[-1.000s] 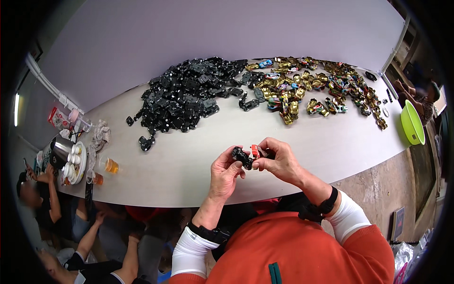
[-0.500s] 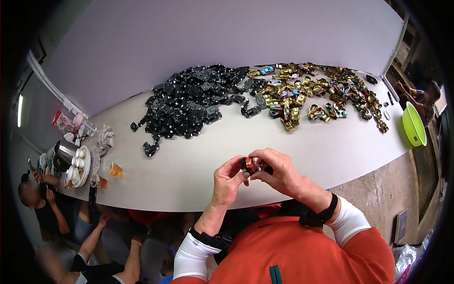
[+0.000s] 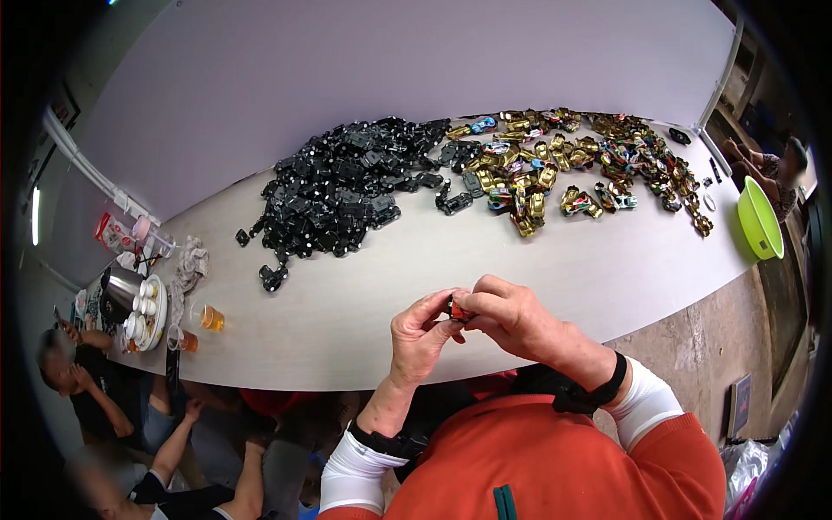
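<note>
Red and black, a small toy car, mostly hidden, is pinched between the fingertips of the left hand and the right hand, close together over the smooth pale bench's near side. Farther off, a dense heap of black car-shaped pieces lies left, shiny gold and multicoloured toy cars right.

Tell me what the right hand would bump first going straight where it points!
Most likely the left hand, just past the red-and-black piece held there; depth is unclear.
</note>
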{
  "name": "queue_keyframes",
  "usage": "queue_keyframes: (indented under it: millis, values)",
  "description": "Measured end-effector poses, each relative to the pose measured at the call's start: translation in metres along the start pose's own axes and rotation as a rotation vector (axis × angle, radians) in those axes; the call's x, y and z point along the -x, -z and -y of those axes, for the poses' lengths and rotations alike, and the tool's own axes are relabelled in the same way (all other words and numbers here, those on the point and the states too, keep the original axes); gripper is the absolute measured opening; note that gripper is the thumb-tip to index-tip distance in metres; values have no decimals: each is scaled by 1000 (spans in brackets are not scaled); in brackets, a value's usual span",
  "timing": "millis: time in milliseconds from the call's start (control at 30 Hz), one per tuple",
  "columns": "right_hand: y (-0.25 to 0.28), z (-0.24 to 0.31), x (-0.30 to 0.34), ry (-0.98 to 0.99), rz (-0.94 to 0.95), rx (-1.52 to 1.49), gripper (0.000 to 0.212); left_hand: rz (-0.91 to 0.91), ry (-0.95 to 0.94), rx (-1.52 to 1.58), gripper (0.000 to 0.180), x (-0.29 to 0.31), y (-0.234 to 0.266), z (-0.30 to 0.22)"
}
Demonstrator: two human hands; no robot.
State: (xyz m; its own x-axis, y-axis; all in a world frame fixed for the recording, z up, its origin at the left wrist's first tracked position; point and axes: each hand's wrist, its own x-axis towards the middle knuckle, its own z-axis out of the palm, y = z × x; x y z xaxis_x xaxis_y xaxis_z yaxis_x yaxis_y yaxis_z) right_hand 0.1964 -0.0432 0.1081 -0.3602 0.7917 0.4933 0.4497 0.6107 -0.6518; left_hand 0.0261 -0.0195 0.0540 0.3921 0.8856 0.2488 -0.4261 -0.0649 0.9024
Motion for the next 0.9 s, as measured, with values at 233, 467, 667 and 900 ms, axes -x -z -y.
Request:
queue_keyframes:
  millis: [233,467,667,900]
  values:
    - [-1,0,2,-78,3,-167,34,58,-25,-8,37,2,1,-7]
    - [7,12,0,-211,70,-459,35,26,-64,-47,32,8,-12,-24]
    - [4,11,-2,-11,-13,-227,37,40,-96,25,32,5,-14,-23]
    - [9,20,1,31,-42,-204,29,69,-54,265,33,6,-17,-24]
